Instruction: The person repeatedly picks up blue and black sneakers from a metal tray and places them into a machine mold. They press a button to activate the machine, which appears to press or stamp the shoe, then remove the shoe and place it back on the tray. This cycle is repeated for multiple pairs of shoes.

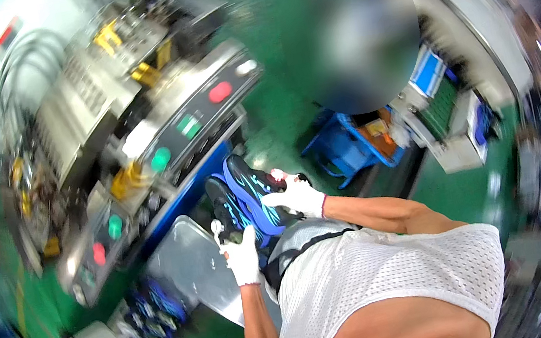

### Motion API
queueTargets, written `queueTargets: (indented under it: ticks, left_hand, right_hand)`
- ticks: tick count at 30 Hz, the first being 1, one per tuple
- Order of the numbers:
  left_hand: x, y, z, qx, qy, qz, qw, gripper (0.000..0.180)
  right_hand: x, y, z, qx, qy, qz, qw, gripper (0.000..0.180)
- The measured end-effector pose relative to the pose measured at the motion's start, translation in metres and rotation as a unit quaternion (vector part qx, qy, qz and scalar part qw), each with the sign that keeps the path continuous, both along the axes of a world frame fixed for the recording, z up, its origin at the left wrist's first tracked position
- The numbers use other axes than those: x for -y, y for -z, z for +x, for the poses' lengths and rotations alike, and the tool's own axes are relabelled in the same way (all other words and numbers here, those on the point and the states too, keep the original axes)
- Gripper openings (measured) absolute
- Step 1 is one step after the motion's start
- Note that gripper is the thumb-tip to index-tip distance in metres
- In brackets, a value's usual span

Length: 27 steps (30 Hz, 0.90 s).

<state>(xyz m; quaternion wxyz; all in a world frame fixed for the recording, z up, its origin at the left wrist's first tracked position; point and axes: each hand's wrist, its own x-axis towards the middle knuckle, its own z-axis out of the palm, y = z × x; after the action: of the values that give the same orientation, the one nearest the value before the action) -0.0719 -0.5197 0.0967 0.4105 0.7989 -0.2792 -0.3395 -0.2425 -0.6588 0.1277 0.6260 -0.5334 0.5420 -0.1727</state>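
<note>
Two black sports shoes with light-blue markings and violet-blue soles are held side by side in front of me, soles facing each other. My left hand [240,258], in a white glove, is closed on the collar end of the left shoe [220,202]. The white-gloved right hand [297,197] grips the right shoe [252,185] by its opening, thumb along its side. Toes point away from me toward the machine. Both palms and the fingers inside the shoes are partly hidden.
A large machine [88,106] has a front panel [185,122] of red and green buttons at the left. Beside my left arm lies a shiny metal tray [189,261]; more shoes [152,314] sit on a rack below. A blue stool [338,147] stands right, near a bench [455,138].
</note>
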Motion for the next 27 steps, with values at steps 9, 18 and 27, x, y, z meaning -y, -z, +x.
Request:
queueTargets:
  ticks: [9, 18, 27]
  left_hand:
    - [0.176, -0.090, -0.140, 0.055, 0.426, 0.045, 0.902, 0.101]
    - [0.409, -0.113, -0.385, 0.176, 0.574, -0.165, 0.783, 0.080]
    - [0.450, -0.083, -0.408, 0.130, 0.572, -0.242, 0.773, 0.054]
  right_hand:
    - [-0.005, -0.084, -0.214, 0.034, 0.524, -0.081, 0.847, 0.072]
    - [0.085, -0.075, -0.432, -0.357, 0.568, -0.219, 0.709, 0.073]
    - [0.163, -0.074, -0.460, -0.476, 0.487, -0.271, 0.680, 0.065]
